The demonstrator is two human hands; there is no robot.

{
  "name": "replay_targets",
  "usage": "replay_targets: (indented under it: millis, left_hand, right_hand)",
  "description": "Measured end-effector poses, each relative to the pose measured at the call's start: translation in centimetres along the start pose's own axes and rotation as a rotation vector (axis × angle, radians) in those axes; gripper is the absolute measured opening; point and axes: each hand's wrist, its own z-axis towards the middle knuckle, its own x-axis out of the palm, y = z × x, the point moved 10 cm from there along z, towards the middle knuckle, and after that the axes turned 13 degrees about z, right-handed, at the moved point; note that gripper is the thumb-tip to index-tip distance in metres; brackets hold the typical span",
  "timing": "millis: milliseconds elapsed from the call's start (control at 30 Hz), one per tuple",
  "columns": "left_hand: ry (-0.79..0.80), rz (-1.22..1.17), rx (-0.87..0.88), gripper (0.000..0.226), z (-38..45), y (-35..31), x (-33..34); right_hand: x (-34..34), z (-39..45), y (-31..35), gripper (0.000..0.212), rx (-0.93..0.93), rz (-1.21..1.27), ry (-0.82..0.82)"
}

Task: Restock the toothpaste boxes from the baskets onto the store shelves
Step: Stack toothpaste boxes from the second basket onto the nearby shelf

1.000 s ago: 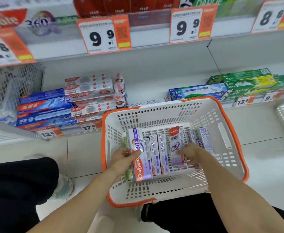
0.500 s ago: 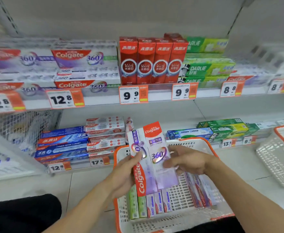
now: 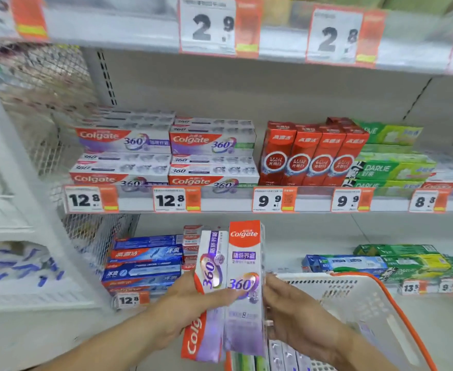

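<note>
Both toothpaste boxes have risen since half a second ago, out of the white basket (image 3: 364, 298) and up in front of the lower shelf, and the view has tipped upward to take in a higher shelf edge with price tags. The two purple Colgate 360 boxes (image 3: 242, 287) stand nearly upright, long axis vertical, side by side and touching. The right-hand box has its red Colgate end at the top; the left-hand one is flipped, its red end at the bottom. The left hand (image 3: 182, 309) reaches in from the lower left, palm toward the boxes, its grip closed round them with the thumb pressed across their front. The right hand (image 3: 292, 314) comes from the lower right, its fingers curved against the boxes' right edge, pinching the pair from that side. Above them, the middle shelf (image 3: 220, 204) carries stacked Colgate 360 boxes lying lengthwise, beside red upright boxes (image 3: 311, 156) and green Darlie boxes (image 3: 391, 167).
</note>
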Motion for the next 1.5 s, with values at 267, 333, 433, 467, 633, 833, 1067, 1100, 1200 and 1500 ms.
replay_targets:
  millis: [267,333,433,467,633,833,1067,1100,1200,1500]
  left_hand:
    - [-0.074,-0.058,-0.019,0.049,-0.2,-0.9,-1.7]
    - [-0.080,-0.063,-0.039,0.042,-0.3,-0.8,-1.5]
    - [-0.073,-0.036,-0.080,0.042,-0.2,-0.7,-1.1]
    - [-0.075,-0.027,-0.092,0.043,-0.2,-0.6,-1.1]
    - [-0.086,-0.048,-0.090,0.045,0.4,-1.0,-0.7]
    - [-0.072,-0.127,-0.033,0.037,0.1,-1.9,-1.7]
    - [0.027,0.032,0.109,0.046,-0.7,-4.9,-3.6]
    - [0.029,0.065,0.114,0.051,-0.8,-5.1,-4.1]
    - [0.026,0.134,0.133,0.056,-1.3,-6.1,-4.9]
    - [-0.039,0.182,0.123,0.051,-2.0,-6.7,-7.2]
  right_hand:
    - [-0.7,2.7,0.7,0.057,-0.136,-0.386,-0.276]
    - [-0.3,2.7,1.1,0.070,-0.177,-0.501,-0.288]
    - [0.9,2.7,1.4,0.087,-0.193,-0.641,-0.235]
    - [1.1,2.6,1.5,0.086,-0.185,-0.643,-0.235]
    - [0.5,1.4,3.6,0.047,-0.171,-0.624,-0.309]
    - [0.3,1.0,3.9,0.039,-0.058,-0.450,-0.259]
    - [1.6,1.4,7.3,0.053,-0.181,-0.248,-0.336]
    - [1.7,1.5,8.0,0.053,-0.204,-0.251,-0.353]
    - [2.7,2.1,9.2,0.059,-0.222,-0.305,-0.373]
    - [6.0,3.8,12.0,0.069,-0.213,-0.477,-0.322]
